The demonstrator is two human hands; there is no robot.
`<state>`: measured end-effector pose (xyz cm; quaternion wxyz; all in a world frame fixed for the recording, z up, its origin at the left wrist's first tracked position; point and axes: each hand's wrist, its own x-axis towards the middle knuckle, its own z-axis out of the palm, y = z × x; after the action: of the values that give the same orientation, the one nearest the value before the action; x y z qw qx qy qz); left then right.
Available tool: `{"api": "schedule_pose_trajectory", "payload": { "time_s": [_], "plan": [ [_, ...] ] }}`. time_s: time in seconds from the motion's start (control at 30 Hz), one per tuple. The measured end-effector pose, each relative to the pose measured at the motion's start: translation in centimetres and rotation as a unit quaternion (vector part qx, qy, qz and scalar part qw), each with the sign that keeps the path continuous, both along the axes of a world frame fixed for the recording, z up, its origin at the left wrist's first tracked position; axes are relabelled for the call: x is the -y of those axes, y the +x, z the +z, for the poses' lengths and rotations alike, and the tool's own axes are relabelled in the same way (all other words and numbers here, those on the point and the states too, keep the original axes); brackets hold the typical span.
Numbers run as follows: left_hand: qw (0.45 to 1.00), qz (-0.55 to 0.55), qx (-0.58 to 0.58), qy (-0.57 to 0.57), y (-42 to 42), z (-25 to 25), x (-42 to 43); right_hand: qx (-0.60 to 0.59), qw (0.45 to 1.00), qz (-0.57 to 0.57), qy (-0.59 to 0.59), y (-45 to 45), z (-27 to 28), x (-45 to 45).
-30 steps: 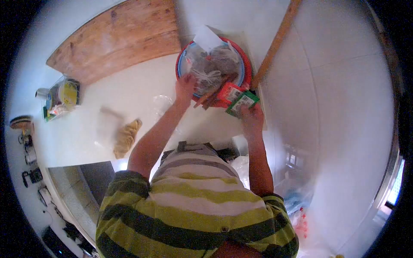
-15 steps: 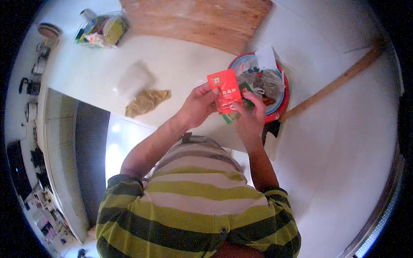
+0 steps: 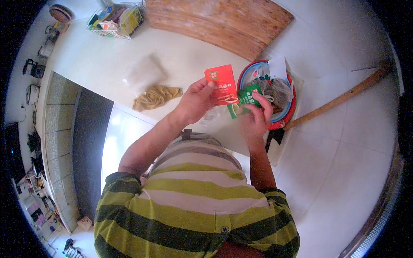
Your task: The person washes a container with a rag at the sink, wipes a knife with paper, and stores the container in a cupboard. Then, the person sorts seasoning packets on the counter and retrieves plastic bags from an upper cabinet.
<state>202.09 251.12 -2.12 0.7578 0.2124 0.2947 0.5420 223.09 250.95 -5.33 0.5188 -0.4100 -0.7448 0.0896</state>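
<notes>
My left hand (image 3: 195, 99) pinches a flat red seasoning packet (image 3: 223, 82) by its lower left edge, its printed front facing me. In my right hand (image 3: 257, 121) is a green packet (image 3: 246, 98), gripped between thumb and fingers. The green packet sits just below and to the right of the red one, and their edges overlap. Both are held up over the counter's front part. Beside my right hand stands a red-rimmed basin (image 3: 294, 96) with a blue-edged dish inside; clear plastic bags (image 3: 277, 91) with dark contents lie in it.
A crumpled tan cloth (image 3: 157, 98) and a whitish plastic bag (image 3: 145, 75) lie at left on the counter (image 3: 185, 53). A large wooden board (image 3: 215, 21) is at the back, near a wire basket (image 3: 116, 23). A long wooden stick (image 3: 340, 101) slants away right of the basin.
The packets have been drawn apart: the green one, mostly behind the red before, now shows at right. The red packet tilts slightly more. The view has shifted a little.
</notes>
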Motion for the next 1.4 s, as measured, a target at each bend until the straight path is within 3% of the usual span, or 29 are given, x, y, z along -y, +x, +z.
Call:
{"api": "schedule_pose_trajectory", "payload": {
  "time_s": [0.3,0.5,0.57,0.67,0.73,0.77,0.83,0.97,1.07,1.1,1.13,1.17,1.3,1.37,1.4],
  "plan": [
    [1.0,0.016,0.02,-0.013,0.5,-0.8,0.0,-0.052,0.997,-0.022,0.05,0.9,0.1,0.4],
    [0.993,0.111,0.027,-0.04,0.5,-0.7,0.3,0.024,0.997,-0.073,-0.011,1.5,2.4,2.0],
    [0.994,0.102,0.013,-0.037,0.1,0.1,0.4,0.039,0.996,-0.079,-0.017,1.2,3.0,2.0],
    [0.998,0.033,0.015,-0.051,0.1,0.2,-0.1,-0.022,1.0,-0.001,-0.013,1.1,2.6,0.7],
    [0.993,-0.066,0.04,-0.088,0.7,-0.1,-0.2,0.043,0.996,0.074,-0.041,1.1,2.7,0.3],
    [0.993,-0.064,0.038,-0.089,0.9,-0.2,0.0,0.041,0.995,0.075,-0.042,0.9,2.9,0.3],
    [0.98,-0.131,-0.145,0.028,1.8,-0.1,0.7,0.061,0.991,0.095,-0.071,0.6,3.1,0.5],
    [0.987,-0.081,-0.135,0.038,3.0,1.0,1.4,-0.003,0.991,0.105,-0.087,1.0,1.2,0.2],
    [0.979,-0.059,-0.192,0.036,2.8,-0.4,1.6,-0.1,0.994,-0.035,-0.036,0.9,1.2,-0.1],
    [0.979,-0.059,-0.192,0.037,2.8,-0.6,1.8,-0.1,0.994,-0.036,-0.035,1.1,1.9,0.4],
    [0.977,-0.058,-0.202,0.043,2.7,-0.7,1.8,-0.211,0.953,-0.031,-0.215,1.5,2.5,1.3],
    [0.975,-0.056,-0.21,0.048,2.6,-0.8,2.0,-0.31,0.868,-0.025,-0.387,1.7,2.9,1.9],
    [0.978,-0.047,-0.193,0.059,2.6,-1.1,2.2,-0.238,0.886,0.034,-0.395,1.6,1.5,1.6],
    [0.955,-0.039,-0.279,0.093,2.6,-0.6,2.2,-0.126,0.898,0.049,-0.419,1.2,1.6,1.4],
    [0.955,-0.039,-0.279,0.093,2.6,-0.1,2.3,-0.126,0.898,0.05,-0.419,1.0,2.0,1.4]
  ]
}}
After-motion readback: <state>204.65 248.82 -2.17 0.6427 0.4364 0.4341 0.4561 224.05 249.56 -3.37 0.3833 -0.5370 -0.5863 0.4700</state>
